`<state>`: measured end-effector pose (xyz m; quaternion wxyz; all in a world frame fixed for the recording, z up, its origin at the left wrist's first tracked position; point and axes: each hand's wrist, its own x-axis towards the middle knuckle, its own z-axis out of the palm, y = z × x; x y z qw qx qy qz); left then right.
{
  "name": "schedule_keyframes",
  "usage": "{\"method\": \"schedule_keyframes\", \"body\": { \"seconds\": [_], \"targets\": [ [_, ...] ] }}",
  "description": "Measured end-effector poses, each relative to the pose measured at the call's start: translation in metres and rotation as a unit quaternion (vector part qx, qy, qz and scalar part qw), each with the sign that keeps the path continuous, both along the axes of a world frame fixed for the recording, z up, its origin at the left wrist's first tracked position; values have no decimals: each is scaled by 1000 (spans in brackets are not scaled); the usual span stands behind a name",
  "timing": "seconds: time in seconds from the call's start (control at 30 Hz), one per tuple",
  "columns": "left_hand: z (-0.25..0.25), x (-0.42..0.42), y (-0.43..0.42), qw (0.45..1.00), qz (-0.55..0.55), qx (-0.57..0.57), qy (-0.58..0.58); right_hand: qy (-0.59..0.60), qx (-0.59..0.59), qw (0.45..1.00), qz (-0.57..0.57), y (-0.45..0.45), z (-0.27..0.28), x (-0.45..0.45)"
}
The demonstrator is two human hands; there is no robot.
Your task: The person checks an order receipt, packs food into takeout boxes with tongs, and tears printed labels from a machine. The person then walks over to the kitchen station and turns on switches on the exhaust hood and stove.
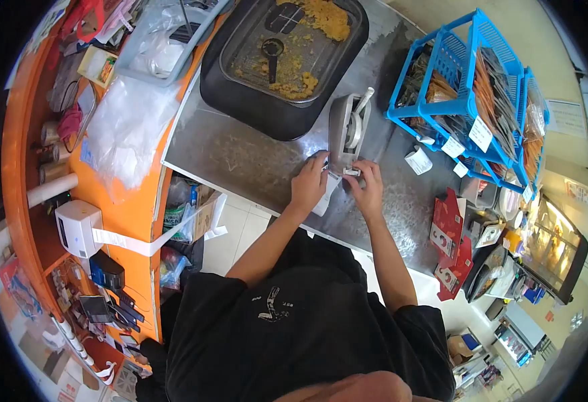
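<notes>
A grey tape dispenser (342, 134) with a roll of tape (354, 129) in it stands on the metal table (240, 151), its narrow front end toward me. My left hand (309, 182) is at the left of that end, with fingers bent and pressed together. At its right, my right hand (368, 186) is closed, its fingertips at a small pale piece by the dispenser's front. A strip of white paper or thin packet (326, 194) lies between the hands, beside my left fingers. What either hand pinches is too small to make out.
A black roasting pan (240, 110) with yellow crumbs and a black scoop (272, 57) stands beyond. Blue baskets (468, 87) full of packets are at right, red boxes (449, 241) below them. At left, a label printer (79, 228) trails paper from the orange counter.
</notes>
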<state>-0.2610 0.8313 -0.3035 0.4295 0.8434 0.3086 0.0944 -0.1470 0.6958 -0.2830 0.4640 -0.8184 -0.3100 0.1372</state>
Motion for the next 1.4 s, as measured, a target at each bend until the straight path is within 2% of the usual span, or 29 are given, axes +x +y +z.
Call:
{"method": "schedule_keyframes", "body": {
  "seconds": [0.1, 0.2, 0.23, 0.33, 0.37, 0.4, 0.43, 0.5, 0.57, 0.63, 0.7, 0.77, 0.87, 0.9, 1.0, 1.1, 1.2, 1.3, 1.33, 1.4],
  "targets": [
    [-1, 11, 4, 999, 40, 12, -17, 29, 0, 999, -13, 2, -3, -6],
    [2, 17, 10, 994, 52, -4, -100, 42, -26, 999, -18, 6, 2, -9],
    [4, 15, 14, 989, 28, 10, -145, 16, -20, 999, -27, 8, 10, -10],
    [21, -6, 37, 979, 70, 31, -190, -53, 3, 998, -40, 10, 49, -20],
    [33, -18, 53, 980, 119, 32, -156, -73, 13, 997, -33, 5, 64, -29],
    [35, -25, 75, 963, 205, 18, -173, -92, 23, 995, -28, 9, 75, -33],
    [37, -32, 98, 941, 283, 1, -186, -5, 55, 998, -5, 24, 86, -40],
    [60, -25, 159, 905, 331, 21, -267, 166, 116, 979, 35, 67, 103, -68],
    [54, -11, 230, 904, 327, 56, -270, 322, 147, 933, -67, 121, 85, -78],
    [16, -4, 301, 923, 323, 21, -207, 408, 137, 885, -177, 166, 56, -65],
    [18, -4, 324, 940, 309, -44, -140, 424, 163, 860, -233, 188, 32, -58],
    [6, -7, 353, 951, 274, -104, -101, 376, 218, 870, -235, 198, 15, -50],
    [81, -13, 332, 876, 312, -355, -92, 474, 215, 806, -282, 190, 53, -37],
    [53, -22, 343, 879, 314, -347, -94, 462, 213, 805, -306, 190, 51, -36],
    [37, -21, 354, 867, 319, -374, -84, 474, 233, 785, -322, 198, 42, -28],
    [29, -8, 371, 925, 286, -248, 29, 478, 163, 788, -352, 215, 34, -22],
    [8, -4, 396, 946, 222, -232, 52, 294, 114, 877, -362, 218, -37, -1],
    [-2, 4, 405, 901, 255, -350, 24, 335, 165, 845, -382, 226, -22, 6],
    [1, 6, 402, 880, 265, -394, 5, 387, 161, 817, -395, 226, -8, 7],
    [11, 12, 398, 886, 270, -376, -6, 486, 155, 754, -415, 229, 15, 9]
  ]
}}
